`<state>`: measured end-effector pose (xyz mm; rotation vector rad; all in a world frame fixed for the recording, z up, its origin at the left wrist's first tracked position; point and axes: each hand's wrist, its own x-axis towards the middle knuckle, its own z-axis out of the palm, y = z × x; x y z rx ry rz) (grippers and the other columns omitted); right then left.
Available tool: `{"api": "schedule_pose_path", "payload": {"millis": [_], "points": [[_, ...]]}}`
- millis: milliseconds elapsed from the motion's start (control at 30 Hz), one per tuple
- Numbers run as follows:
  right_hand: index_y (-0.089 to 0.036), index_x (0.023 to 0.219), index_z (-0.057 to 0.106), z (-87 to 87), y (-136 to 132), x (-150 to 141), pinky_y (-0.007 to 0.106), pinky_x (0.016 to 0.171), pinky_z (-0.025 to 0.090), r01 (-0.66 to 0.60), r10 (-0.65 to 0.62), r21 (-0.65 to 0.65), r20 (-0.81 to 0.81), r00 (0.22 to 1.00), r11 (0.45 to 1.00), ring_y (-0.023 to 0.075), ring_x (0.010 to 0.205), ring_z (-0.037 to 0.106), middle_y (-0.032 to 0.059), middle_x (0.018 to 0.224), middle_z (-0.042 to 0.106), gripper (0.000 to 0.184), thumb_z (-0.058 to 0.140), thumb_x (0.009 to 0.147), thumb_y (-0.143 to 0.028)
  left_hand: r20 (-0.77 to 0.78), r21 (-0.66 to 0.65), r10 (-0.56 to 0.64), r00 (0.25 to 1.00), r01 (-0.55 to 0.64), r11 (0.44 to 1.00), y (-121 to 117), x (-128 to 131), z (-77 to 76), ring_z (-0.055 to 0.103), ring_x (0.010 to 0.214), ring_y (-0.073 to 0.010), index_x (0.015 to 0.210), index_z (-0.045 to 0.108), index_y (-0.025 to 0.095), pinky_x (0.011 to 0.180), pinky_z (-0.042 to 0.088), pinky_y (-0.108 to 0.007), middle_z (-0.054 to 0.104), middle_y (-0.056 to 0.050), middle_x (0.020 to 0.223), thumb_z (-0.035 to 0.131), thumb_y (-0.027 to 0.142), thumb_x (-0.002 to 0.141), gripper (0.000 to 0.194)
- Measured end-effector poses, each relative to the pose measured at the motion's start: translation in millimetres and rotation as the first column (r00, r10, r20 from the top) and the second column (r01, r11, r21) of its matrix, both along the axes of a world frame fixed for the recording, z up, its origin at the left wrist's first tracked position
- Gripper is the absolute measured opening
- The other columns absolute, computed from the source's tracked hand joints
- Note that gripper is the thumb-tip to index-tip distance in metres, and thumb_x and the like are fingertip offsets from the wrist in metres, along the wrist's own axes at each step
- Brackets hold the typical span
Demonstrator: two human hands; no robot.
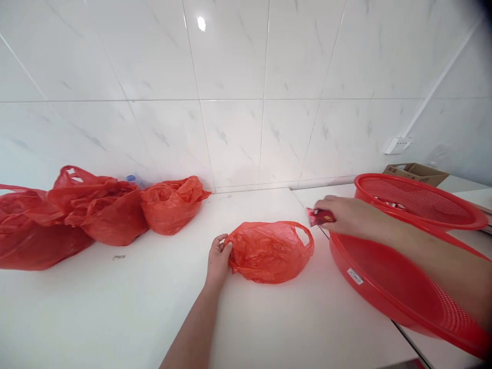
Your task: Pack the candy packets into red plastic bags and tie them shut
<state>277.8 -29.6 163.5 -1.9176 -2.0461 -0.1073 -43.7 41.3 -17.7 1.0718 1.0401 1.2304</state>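
Observation:
My left hand [220,261] pinches the left edge of a thin red plastic bag [269,253] lying on the white table. The bag's mouth gapes toward me, and one loop handle stands out at its right end. Closed around a small dark red packet [321,217], my right hand [338,212] hovers to the right of the bag, over the rim of a red plastic basket [388,277]. The packet's printing is too small to read. My right forearm crosses above the basket and hides part of it.
A second red basket [423,205] behind holds a few small packets. Several filled red bags [111,210] line the left side, with a blue bottle cap [131,178] behind them. A cardboard box [417,173] sits at the back right, near a wall socket [398,145].

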Motion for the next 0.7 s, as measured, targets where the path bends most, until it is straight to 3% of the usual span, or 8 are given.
{"api": "schedule_pose_path", "payload": {"millis": [67,167,267,367,500,567,633,700], "points": [[-0.025,0.076,0.062,-7.4,6.9,-41.1,0.023,0.049,0.029,-0.193,0.208,-0.158,0.089,0.974,0.968,0.0098,0.054,0.050,-0.0004,0.076,0.059,0.004,0.061,0.073,-0.024,-0.008,0.015,0.007,1.000,-0.007,1.000,-0.1,-1.0,-1.4,0.058,0.063,-0.0133,0.113,0.051,0.022,0.057,0.046,-0.024,0.061,-0.002,0.078,0.061,0.045,0.075,0.046],[-0.024,0.080,0.058,-27.1,22.8,-87.3,0.024,0.047,0.028,-0.296,0.336,-0.237,0.151,0.930,0.925,0.0108,0.053,0.049,0.0002,0.077,0.056,0.011,0.062,0.070,-0.021,-0.001,0.038,0.012,1.000,-0.012,0.999,-0.6,-2.0,-2.5,0.058,0.063,-0.0132,0.114,0.050,0.020,0.056,0.045,-0.024,0.059,-0.001,0.076,0.061,0.045,0.075,0.047],[-0.025,0.096,0.055,-35.9,36.4,-108.4,0.024,0.044,0.029,-0.289,0.364,-0.370,0.150,0.919,0.883,0.0126,0.054,0.050,0.0010,0.086,0.055,0.039,0.071,0.061,-0.032,0.015,0.046,0.015,1.000,-0.016,0.999,-1.0,-2.7,-2.7,0.057,0.062,-0.0130,0.115,0.050,0.019,0.057,0.045,-0.024,0.060,-0.002,0.077,0.062,0.045,0.074,0.050],[-0.026,0.110,0.051,-22.4,32.2,-109.4,0.025,0.048,0.034,-0.255,0.327,-0.348,0.165,0.931,0.902,0.0157,0.061,0.054,0.0025,0.093,0.055,0.050,0.066,0.066,-0.043,0.043,0.035,0.015,0.999,-0.017,0.999,-0.4,-2.8,-3.6,0.059,0.063,-0.0135,0.114,0.050,0.019,0.057,0.046,-0.024,0.062,-0.003,0.079,0.064,0.047,0.072,0.052],[-0.027,0.114,0.052,4.2,-14.3,-97.1,0.029,0.058,0.041,-0.199,0.242,-0.238,0.168,0.956,0.951,0.0201,0.073,0.058,0.0029,0.091,0.059,0.035,0.050,0.079,-0.033,0.064,0.030,0.010,0.998,-0.012,0.999,1.3,-1.9,-5.4,0.059,0.061,-0.0136,0.113,0.050,0.020,0.055,0.046,-0.024,0.062,-0.002,0.078,0.064,0.047,0.072,0.051],[-0.028,0.116,0.052,2.9,-50.1,-88.2,0.031,0.066,0.044,-0.210,0.235,-0.250,0.076,0.969,0.945,0.0214,0.082,0.059,0.0033,0.097,0.061,0.037,0.049,0.080,-0.030,0.070,0.027,0.010,0.998,-0.012,1.000,1.9,-1.5,-5.8,0.058,0.059,-0.0130,0.113,0.050,0.020,0.054,0.045,-0.023,0.061,-0.001,0.075,0.064,0.046,0.072,0.051],[-0.032,0.121,0.051,-15.2,-86.9,-75.3,0.032,0.079,0.046,-0.266,0.253,-0.328,-0.083,0.964,0.907,0.0222,0.098,0.059,0.0025,0.115,0.059,0.039,0.049,0.083,-0.035,0.068,0.021,0.016,0.998,-0.018,1.000,2.4,-1.2,-5.9,0.057,0.056,-0.0125,0.113,0.050,0.020,0.052,0.044,-0.023,0.060,0.000,0.073,0.064,0.046,0.072,0.051],[-0.035,0.121,0.054,-48.9,-118.7,-56.2,0.033,0.084,0.046,-0.266,0.215,-0.390,-0.171,0.962,0.882,0.0250,0.103,0.059,0.0020,0.121,0.059,0.041,0.053,0.081,-0.043,0.067,0.020,0.023,0.997,-0.024,0.999,2.7,-0.9,-5.6,0.057,0.056,-0.0122,0.113,0.051,0.020,0.052,0.045,-0.023,0.060,0.000,0.073,0.065,0.045,0.072,0.050]]}}
